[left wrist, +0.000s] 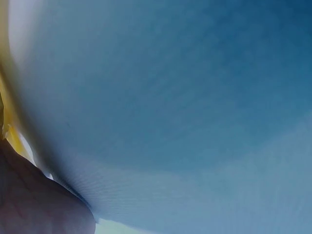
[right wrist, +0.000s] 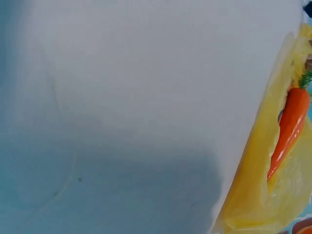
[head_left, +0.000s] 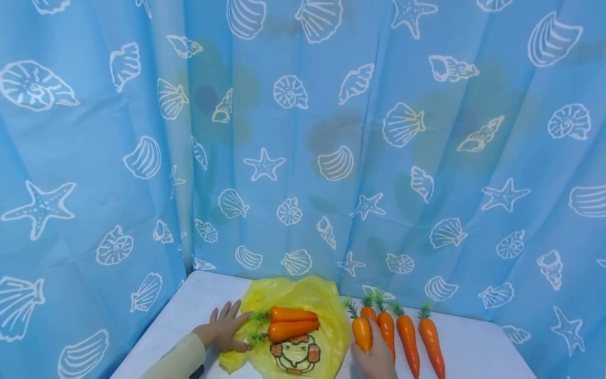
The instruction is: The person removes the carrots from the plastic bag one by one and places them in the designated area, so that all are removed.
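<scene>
Head view: a white counter [head_left: 478, 342] meets a blue curtain [head_left: 303, 158]; the right grip [head_left: 376, 357] clasps a glossy orange carrot [head_left: 362, 335] beside the yellow bag [head_left: 332, 316], leafy end away and leftward, while the left grip [head_left: 225, 329] spreads at its edge. Left wrist: mostly blurred. Right wrist: another carrot [right wrist: 292, 119] slants, tip lower left.
</scene>
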The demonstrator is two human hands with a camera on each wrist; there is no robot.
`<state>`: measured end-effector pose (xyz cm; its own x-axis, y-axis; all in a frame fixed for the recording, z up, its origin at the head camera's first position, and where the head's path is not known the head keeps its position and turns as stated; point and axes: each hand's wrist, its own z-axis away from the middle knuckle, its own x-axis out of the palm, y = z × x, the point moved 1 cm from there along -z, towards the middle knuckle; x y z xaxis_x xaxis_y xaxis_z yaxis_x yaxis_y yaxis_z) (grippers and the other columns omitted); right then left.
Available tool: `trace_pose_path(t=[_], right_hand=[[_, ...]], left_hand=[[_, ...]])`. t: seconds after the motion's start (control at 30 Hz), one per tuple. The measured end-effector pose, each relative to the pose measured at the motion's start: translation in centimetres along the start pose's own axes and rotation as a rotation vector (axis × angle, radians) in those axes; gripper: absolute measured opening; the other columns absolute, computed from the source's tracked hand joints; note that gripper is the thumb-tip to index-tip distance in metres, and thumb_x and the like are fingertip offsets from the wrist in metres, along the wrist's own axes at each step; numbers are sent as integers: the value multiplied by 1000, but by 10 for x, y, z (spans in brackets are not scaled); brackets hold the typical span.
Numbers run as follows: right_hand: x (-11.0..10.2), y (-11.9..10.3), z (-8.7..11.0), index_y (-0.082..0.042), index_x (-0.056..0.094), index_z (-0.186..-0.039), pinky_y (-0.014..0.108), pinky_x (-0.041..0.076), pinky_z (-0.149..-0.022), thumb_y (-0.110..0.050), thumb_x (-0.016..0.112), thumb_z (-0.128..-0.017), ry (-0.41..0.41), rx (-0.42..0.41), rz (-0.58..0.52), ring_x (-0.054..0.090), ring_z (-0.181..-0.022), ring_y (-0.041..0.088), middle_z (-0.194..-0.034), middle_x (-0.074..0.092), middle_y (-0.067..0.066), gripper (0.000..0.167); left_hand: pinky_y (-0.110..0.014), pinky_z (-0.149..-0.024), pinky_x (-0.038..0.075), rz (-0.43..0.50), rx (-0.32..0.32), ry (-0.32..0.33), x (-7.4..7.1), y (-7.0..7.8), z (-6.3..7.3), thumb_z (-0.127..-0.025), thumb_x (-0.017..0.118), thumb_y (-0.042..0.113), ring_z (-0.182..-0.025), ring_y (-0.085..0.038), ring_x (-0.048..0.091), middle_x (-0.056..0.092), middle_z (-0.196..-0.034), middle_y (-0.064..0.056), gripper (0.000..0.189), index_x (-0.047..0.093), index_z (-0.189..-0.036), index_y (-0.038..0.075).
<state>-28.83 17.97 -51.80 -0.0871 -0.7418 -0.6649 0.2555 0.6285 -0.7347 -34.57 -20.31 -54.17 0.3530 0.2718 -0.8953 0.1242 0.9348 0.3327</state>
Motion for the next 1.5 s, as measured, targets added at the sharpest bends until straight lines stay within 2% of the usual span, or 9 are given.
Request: trace_pose_path(t=[0.13,0.23,0.47,0.8,1.03,1.17,1.37,1.5], right_hand=[[-5,6,1,5,26,-143,55,50,-89,-25,73,-83,44,75,9,56,-88,35,-112,59,27,82],[-9,12,2,5,29,-139,50,51,-84,-29,74,-81,55,68,62,57,-82,31,-104,61,24,81],[-14,30,3,8,22,-141,57,50,-92,-22,74,-84,38,102,36,54,-93,37,-119,52,31,83],[-16,43,-1,4,17,-140,53,50,-89,-14,72,-87,70,261,-17,49,-93,40,-112,47,28,78],[-12,51,-5,4,17,-139,53,49,-86,-17,77,-83,40,259,12,49,-92,40,-114,43,28,85],[-15,54,-4,5,19,-137,51,50,-83,-24,80,-81,-1,240,52,50,-89,38,-111,43,28,88],[-16,56,-5,5,26,-133,47,49,-78,-33,81,-81,-13,208,103,52,-83,34,-102,47,24,84],[-14,58,-5,4,30,-127,42,47,-74,-37,81,-80,-5,231,119,53,-78,31,-94,49,19,81]], left_hand=[[-70,-117,1,-6,-1,-3,-3,4,1,-71,71,72,-150,-47,9,17,-165,-17,95,43,-149,28],[-70,-117,1,-3,-9,-7,-3,4,3,-72,71,72,-150,-47,10,17,-165,-17,94,43,-149,28],[-71,-116,0,-5,-7,2,0,2,2,-72,71,72,-149,-48,10,17,-164,-17,94,43,-149,27],[-71,-116,0,-9,-2,-5,0,3,1,-72,72,71,-149,-47,10,17,-165,-17,94,43,-149,26],[-71,-116,-4,30,5,1,2,0,-2,-68,70,76,-150,-47,7,15,-165,-16,99,42,-149,26],[-70,-117,-4,12,-4,-16,-2,2,1,-70,70,75,-151,-47,6,13,-166,-17,98,40,-151,27],[-70,-117,-1,-6,-11,6,-2,3,0,-70,72,72,-150,-46,8,16,-165,-16,96,42,-150,28],[-71,-116,-1,6,-10,3,0,3,1,-71,73,71,-150,-47,9,16,-165,-16,95,43,-149,27]])
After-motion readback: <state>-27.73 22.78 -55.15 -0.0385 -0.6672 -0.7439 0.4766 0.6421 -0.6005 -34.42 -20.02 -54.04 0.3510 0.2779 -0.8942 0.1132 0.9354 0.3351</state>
